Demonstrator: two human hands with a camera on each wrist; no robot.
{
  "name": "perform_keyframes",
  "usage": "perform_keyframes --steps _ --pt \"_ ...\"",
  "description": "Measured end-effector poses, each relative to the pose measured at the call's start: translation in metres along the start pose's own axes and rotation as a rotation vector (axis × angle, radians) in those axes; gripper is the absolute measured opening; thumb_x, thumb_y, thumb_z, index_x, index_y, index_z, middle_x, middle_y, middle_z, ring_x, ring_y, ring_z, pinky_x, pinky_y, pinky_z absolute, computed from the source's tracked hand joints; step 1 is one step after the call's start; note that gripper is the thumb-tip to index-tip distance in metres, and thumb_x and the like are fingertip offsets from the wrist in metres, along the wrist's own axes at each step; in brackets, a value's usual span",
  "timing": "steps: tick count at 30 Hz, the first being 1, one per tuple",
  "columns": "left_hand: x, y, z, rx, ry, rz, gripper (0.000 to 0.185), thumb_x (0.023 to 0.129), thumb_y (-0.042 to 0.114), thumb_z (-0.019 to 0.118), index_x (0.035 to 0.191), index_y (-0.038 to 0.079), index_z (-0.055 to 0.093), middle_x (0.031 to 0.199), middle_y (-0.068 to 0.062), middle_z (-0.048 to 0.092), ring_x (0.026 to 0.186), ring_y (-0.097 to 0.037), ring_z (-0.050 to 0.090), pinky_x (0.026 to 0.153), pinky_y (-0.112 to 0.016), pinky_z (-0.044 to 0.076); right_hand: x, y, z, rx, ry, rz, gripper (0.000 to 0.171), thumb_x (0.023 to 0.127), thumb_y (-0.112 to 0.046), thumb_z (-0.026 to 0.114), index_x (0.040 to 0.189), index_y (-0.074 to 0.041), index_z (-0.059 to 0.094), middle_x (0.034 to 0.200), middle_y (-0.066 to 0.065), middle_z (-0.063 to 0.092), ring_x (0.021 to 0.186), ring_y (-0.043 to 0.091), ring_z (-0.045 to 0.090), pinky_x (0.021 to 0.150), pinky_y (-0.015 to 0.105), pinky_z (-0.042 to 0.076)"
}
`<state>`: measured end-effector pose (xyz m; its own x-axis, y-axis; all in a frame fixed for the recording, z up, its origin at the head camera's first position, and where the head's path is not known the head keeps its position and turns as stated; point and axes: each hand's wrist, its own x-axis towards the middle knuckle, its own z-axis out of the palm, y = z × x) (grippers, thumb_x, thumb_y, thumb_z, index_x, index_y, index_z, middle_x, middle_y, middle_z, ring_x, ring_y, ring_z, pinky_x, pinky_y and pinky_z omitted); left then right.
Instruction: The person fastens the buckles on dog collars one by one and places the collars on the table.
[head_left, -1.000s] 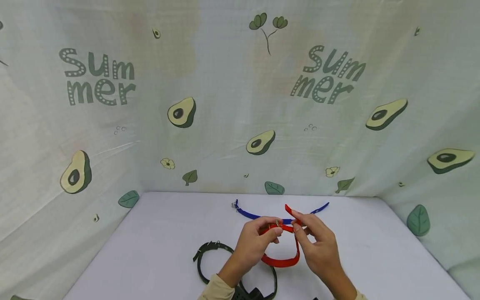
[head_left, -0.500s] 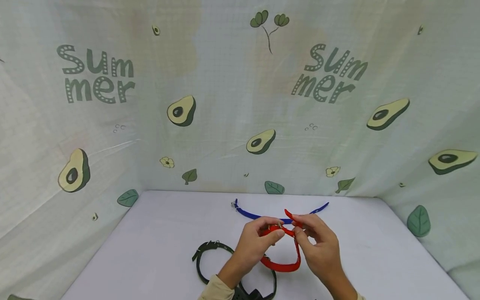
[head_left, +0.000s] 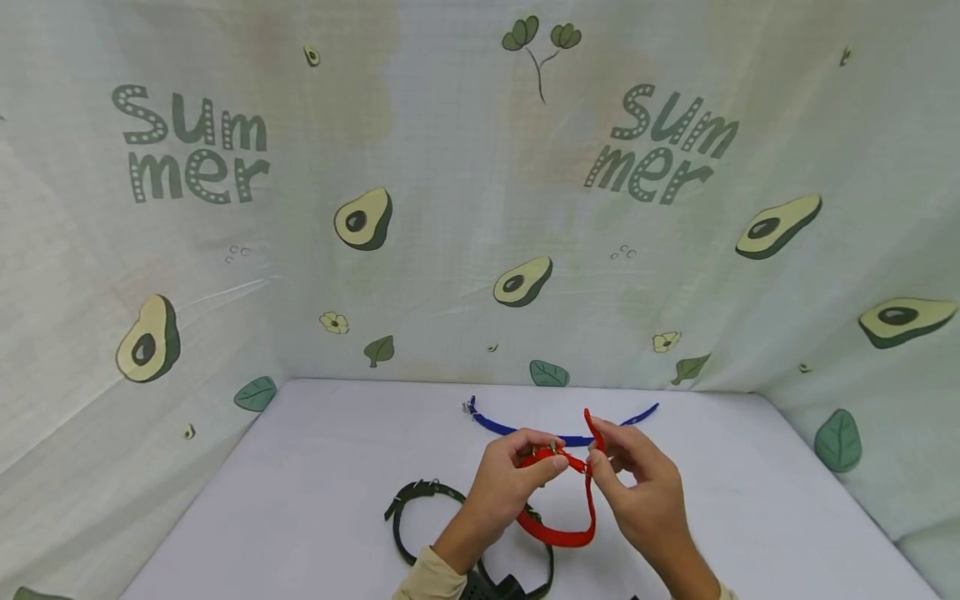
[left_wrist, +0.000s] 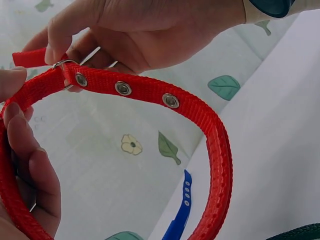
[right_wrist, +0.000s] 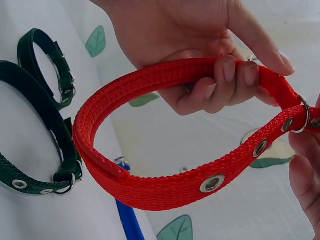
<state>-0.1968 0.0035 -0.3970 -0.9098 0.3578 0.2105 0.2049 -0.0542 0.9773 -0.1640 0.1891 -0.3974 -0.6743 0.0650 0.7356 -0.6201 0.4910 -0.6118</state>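
On the left of the white table (head_left: 315, 467) lies a dark green collar (head_left: 420, 517). The left hand (head_left: 510, 483) pinches the red collar (head_left: 558, 533) at its metal buckle (head_left: 553, 450), fingers curled around the strap. The collar hangs looped above the table between both hands. The right hand (head_left: 637, 487) pinches the strap's free end. Behind them lies a blue collar (head_left: 525, 429).

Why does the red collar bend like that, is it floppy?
Probably bendy, not limp: the red collar keeps a rounded loop between both hands. Its woven ribbing likely grips the fingers. It seems light, since a pinch carries it.
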Motion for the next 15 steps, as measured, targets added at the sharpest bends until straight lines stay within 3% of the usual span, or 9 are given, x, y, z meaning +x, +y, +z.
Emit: perform_keyframes --steps 15 --pt "0.0003 -0.0042 0.0005 0.006 0.002 0.076 0.025 0.094 0.023 0.072 0.117 0.011 0.070 0.103 -0.001 0.070 0.087 -0.017 0.065 0.076 -0.027 0.056 0.0039 0.0026 -0.0017 -0.014 -0.002 -0.152 0.048 0.079 0.019 0.063 0.112 -0.013 0.077 0.095 -0.001 0.065 0.081 0.009 0.062 0.068 0.015 0.051"
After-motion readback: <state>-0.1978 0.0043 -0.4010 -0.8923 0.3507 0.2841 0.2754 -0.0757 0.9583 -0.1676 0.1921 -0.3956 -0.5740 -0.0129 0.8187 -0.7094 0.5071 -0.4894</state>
